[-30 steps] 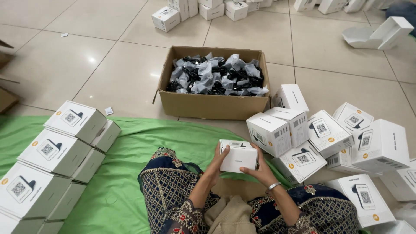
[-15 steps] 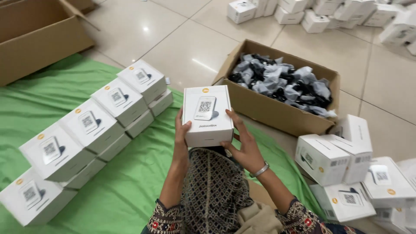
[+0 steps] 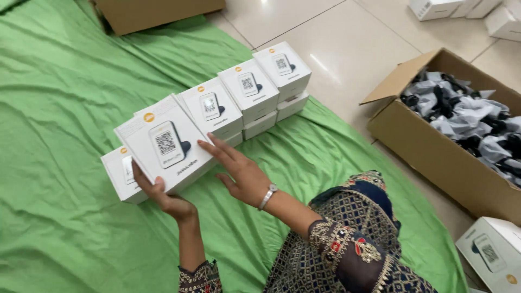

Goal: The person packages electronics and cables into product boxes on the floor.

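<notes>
Green cloth (image 3: 65,97) lay spread over pale tiled floor (image 3: 347,49), open cardboard carton (image 3: 434,152) held bagged black cables (image 3: 472,116), second brown carton (image 3: 157,12) sat at cloth's far edge, loose white boxes (image 3: 456,7) stood beyond, one white box (image 3: 491,255) lay near right.

Packing floor: stacked white boxes (image 3: 247,89), open carton (image 3: 434,152), tiles (image 3: 347,49).
</notes>
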